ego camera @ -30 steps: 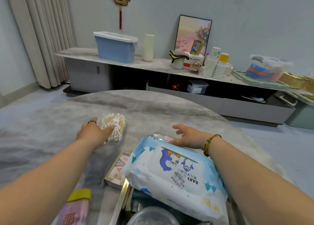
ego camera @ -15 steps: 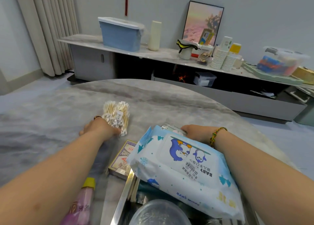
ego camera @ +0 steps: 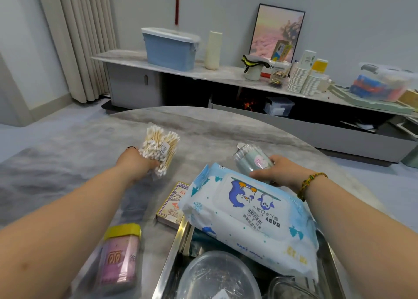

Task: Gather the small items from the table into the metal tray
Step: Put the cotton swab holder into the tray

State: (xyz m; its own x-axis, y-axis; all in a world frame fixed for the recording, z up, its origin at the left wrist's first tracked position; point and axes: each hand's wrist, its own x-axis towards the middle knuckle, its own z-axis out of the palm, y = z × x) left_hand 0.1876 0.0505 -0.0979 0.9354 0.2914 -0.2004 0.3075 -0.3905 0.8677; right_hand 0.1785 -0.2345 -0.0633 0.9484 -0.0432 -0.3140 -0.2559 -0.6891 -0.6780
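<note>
Lifting off the tabletop since a second ago, left hand clutches the cotton swab bag, right hand pinches the swab tube, both ready for the metal tray.

- Tray: shiny polished metal.
- Wipes pack on the tray: glossy soft plastic.
- Table: smooth grey marbled stone.
- Swabs: wooden sticks.

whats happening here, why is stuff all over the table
A person is clearing a grey table into a metal tray. The left hand holds a bag of cotton swabs and the right hand holds a small clear tub, both beyond the tray. A pack of baby wipes already lies across the tray. A card box and a yellow-capped pink jar are outside it, on the table.
</note>
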